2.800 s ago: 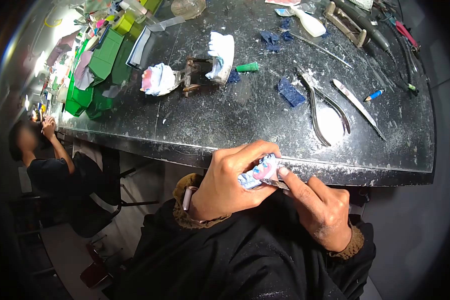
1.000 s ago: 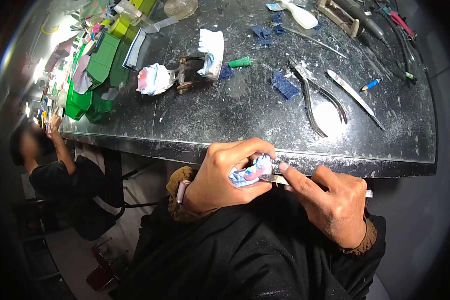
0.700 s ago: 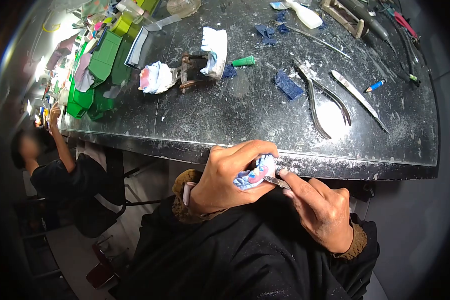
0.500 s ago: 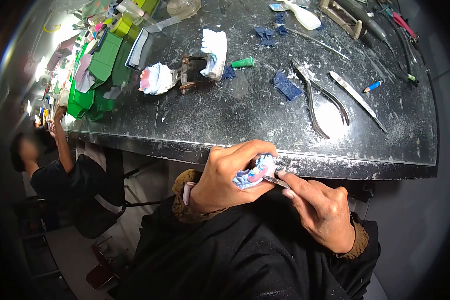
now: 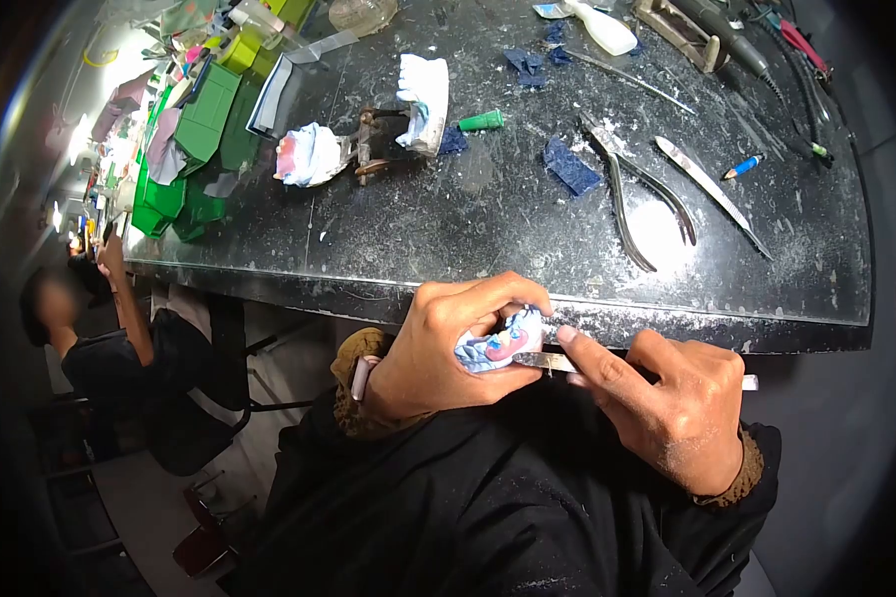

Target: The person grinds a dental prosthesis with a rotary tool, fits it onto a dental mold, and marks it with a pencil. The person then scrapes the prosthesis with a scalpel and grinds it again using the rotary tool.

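My left hand (image 5: pixel 458 348) is wrapped round a blue-and-white plaster dental cast (image 5: pixel 476 356), which has a pink patch and whitish teeth on it. In my right hand (image 5: pixel 667 403) is a knife (image 5: pixel 556 362); its flat metal blade lies at the cast's right edge, close to the pink patch. A pale handle end sticks out past the right side of that hand. Both hands are just off the bench's front edge, over my dark clothing. The left fingers hide part of the cast.
On the dark, dusty bench (image 5: pixel 388 244) stand two more casts joined by a metal articulator (image 5: pixel 368 149). Pliers (image 5: pixel 627 189), a long serrated tool (image 5: pixel 707 191), a blue pencil stub (image 5: pixel 743 167) and a green cap (image 5: pixel 482 120) lie around. Green boxes (image 5: pixel 209 111) and a seated person (image 5: pixel 119 348) are at left.
My right hand has moved right and turned, so the knife now lies flatter and its handle end shows. The cast has shifted slightly left. The other person's raised arm has moved a little.
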### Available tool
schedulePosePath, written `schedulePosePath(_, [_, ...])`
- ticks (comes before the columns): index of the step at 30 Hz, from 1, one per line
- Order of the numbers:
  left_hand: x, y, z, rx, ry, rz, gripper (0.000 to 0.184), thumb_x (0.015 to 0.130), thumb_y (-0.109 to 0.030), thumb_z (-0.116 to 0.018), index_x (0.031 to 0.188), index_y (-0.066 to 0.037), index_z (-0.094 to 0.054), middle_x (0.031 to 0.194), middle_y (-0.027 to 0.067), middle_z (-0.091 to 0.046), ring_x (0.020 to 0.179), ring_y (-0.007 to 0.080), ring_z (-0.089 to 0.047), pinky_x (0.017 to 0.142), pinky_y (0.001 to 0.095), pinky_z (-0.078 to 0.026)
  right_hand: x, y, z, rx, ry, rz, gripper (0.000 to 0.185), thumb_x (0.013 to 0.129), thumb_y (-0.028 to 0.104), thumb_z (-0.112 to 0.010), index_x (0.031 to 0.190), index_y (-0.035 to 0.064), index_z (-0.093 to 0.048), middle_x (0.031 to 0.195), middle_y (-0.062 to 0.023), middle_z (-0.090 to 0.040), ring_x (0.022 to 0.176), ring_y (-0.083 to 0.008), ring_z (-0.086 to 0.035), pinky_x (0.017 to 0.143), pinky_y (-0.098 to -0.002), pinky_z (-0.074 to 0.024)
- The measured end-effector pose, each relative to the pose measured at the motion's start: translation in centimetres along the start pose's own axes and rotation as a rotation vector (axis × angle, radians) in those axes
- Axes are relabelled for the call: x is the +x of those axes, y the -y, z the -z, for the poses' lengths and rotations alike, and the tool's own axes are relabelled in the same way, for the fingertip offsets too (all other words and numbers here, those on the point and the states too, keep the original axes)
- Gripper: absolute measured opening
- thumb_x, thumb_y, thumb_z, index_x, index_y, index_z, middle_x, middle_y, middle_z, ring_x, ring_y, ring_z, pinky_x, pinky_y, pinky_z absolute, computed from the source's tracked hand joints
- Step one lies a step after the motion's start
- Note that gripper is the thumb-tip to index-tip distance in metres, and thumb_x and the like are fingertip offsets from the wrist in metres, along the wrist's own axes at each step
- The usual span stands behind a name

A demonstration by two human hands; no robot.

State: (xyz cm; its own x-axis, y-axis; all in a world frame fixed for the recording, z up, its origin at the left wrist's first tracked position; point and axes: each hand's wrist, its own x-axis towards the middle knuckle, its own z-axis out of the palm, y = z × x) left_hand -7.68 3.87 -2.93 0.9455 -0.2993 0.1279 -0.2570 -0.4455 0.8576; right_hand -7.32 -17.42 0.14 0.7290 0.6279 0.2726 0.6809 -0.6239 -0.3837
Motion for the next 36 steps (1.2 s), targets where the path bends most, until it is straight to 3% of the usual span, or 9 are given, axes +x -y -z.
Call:
schedulePosePath(14, [0.3, 0.0, -1.1, 0.247, -0.18, -0.22, 0.032, 0.058, -0.002, -0.074, 0.088, -0.005, -0.061, 0.068, 0.0043, -0.061, 0.054, 0.0098, -0.061, 0.05, 0.0216, -0.044, -1.8, 0.7, -3.5, 0.292, -0.055, -0.141, 0.036, 0.077, 0.017, -0.07, 0.112, 0.0132, -0.063, 0.054, -0.0004, -0.041, 0.037, -0.012, -0.045, 0.034, -0.0282, -0.0351])
schedulePosePath(16, [0.1, -0.1, -0.9, 0.186, -0.132, -0.167, 0.035, 0.058, -0.003, -0.074, 0.09, -0.004, -0.059, 0.075, 0.0061, -0.061, 0.061, 0.0177, -0.063, 0.052, 0.0262, -0.046, -1.7, 0.7, -3.4, 0.324, -0.054, -0.149, 0.035, 0.077, 0.018, -0.07, 0.111, 0.0137, -0.064, 0.054, -0.0006, -0.041, 0.037, -0.0125, -0.045, 0.035, -0.0283, -0.0352])
schedulePosePath(24, [-0.1, -0.7, -0.1, 0.098, -0.055, -0.071, 0.034, 0.061, -0.005, -0.073, 0.092, -0.004, -0.059, 0.072, 0.0077, -0.061, 0.06, 0.018, -0.063, 0.053, 0.0262, -0.047, -0.3, -0.2, 0.6, 0.022, -0.056, -0.026, 0.037, 0.071, 0.018, -0.073, 0.106, 0.0171, -0.067, 0.056, -0.0009, -0.041, 0.039, -0.0136, -0.043, 0.038, -0.029, -0.0345])
schedulePosePath(26, [-0.2, -1.0, -0.1, 0.108, -0.047, -0.051, 0.034, 0.061, -0.005, -0.072, 0.093, -0.004, -0.06, 0.071, 0.0082, -0.061, 0.061, 0.0175, -0.063, 0.053, 0.0264, -0.047, 0.2, -1.0, 1.1, -0.096, -0.209, -0.15, 0.034, 0.07, 0.016, -0.073, 0.104, 0.0167, -0.068, 0.058, -0.0023, -0.041, 0.043, -0.0158, -0.043, 0.041, -0.0307, -0.0361])
schedulePosePath(27, [0.0, -0.6, -0.7, 0.079, -0.128, -0.142, 0.035, 0.058, -0.004, -0.069, 0.092, -0.003, -0.063, 0.064, 0.0025, -0.058, 0.047, 0.0069, -0.051, 0.047, 0.0197, -0.039, 0.8, -1.5, 1.1, -0.146, -0.265, -0.212, 0.034, 0.07, 0.014, -0.072, 0.104, 0.0174, -0.068, 0.06, -0.0025, -0.041, 0.047, -0.0161, -0.044, 0.043, -0.0307, -0.0369])
schedulePosePath(31, [0.4, -1.1, -0.5, 0.115, -0.098, -0.276, 0.041, 0.059, -0.008, -0.069, 0.099, -0.001, -0.063, 0.07, 0.0061, -0.061, 0.047, 0.0126, -0.05, 0.045, 0.0241, -0.039, 2.4, -5.0, -0.1, -0.355, -0.283, -0.267, 0.036, 0.071, 0.013, -0.069, 0.106, 0.0221, -0.066, 0.077, 0.0007, -0.051, 0.07, -0.0164, -0.051, 0.058, -0.0301, -0.0394])
schedulePosePath(33, [0.7, -1.9, -0.2, 0.22, -0.054, -0.283, 0.042, 0.06, -0.008, -0.069, 0.101, -0.001, -0.062, 0.072, 0.0077, -0.063, 0.049, 0.0142, -0.054, 0.046, 0.0255, -0.042, 2.5, -4.9, 0.0, -0.315, -0.369, -0.102, 0.034, 0.07, 0.016, -0.07, 0.103, 0.0219, -0.067, 0.083, 0.0016, -0.054, 0.073, -0.0174, -0.051, 0.066, -0.0331, -0.0387])
schedulePosePath(35, [0.8, -3.1, 0.6, 0.339, 0.075, -0.207, 0.053, 0.062, -0.011, -0.072, 0.11, 0.002, -0.053, 0.086, 0.0119, -0.066, 0.059, 0.0181, -0.063, 0.05, 0.0279, -0.048, 2.0, -3.4, 1.0, 0.019, -0.321, 0.02, 0.028, 0.068, 0.023, -0.07, 0.096, 0.0184, -0.069, 0.09, 0.0016, -0.058, 0.076, -0.0191, -0.052, 0.078, -0.0392, -0.0348])
schedulePosePath(36, [0.7, -2.8, 0.2, 0.305, 0.015, -0.251, 0.059, 0.064, -0.012, -0.073, 0.116, 0.0, -0.05, 0.081, 0.0108, -0.064, 0.059, 0.0179, -0.062, 0.048, 0.0283, -0.048, 1.9, -2.8, 1.4, 0.267, -0.18, 0.149, 0.028, 0.067, 0.027, -0.07, 0.092, 0.014, -0.069, 0.086, 0.0006, -0.058, 0.075, -0.0175, -0.052, 0.073, -0.0351, -0.037])
